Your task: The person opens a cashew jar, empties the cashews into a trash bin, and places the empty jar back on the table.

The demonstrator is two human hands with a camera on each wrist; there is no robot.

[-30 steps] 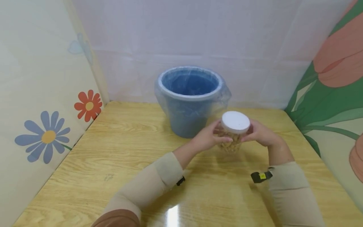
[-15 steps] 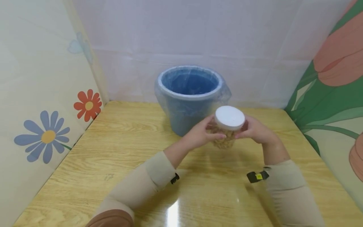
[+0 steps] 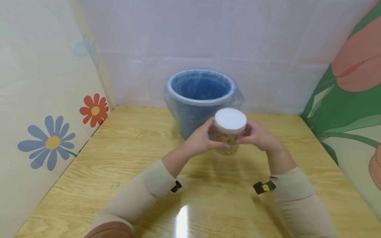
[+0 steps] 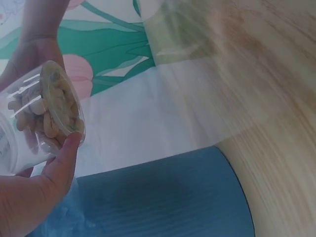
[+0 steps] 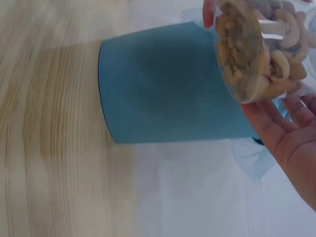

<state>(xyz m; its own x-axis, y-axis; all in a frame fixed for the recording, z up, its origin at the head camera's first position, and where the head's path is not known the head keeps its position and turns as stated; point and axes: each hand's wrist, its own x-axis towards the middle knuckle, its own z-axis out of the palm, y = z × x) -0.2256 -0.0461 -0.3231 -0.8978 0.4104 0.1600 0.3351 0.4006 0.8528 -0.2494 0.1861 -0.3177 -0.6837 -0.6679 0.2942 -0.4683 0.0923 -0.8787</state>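
Observation:
A clear jar (image 3: 227, 145) with a white lid (image 3: 230, 119), filled with pale curved nuts, is held upright above the wooden table (image 3: 128, 148). My left hand (image 3: 202, 140) grips its left side and my right hand (image 3: 257, 137) grips its right side. In the left wrist view the jar (image 4: 44, 113) shows its base, with my left thumb (image 4: 61, 163) on its wall. The right wrist view shows the jar (image 5: 256, 54) above my right palm (image 5: 291, 143). The jar hangs just in front of the blue bin (image 3: 199, 99).
The blue bin, lined with a clear plastic bag (image 3: 238, 96), stands at the back of the table against the white wall. Flowered panels close off the left side (image 3: 50, 142) and right side (image 3: 351, 99). Bare wood lies to the left and in front of my hands.
Both hands have carried the jar to the left and a little higher, closer to the bin's front. The grip on the jar is unchanged.

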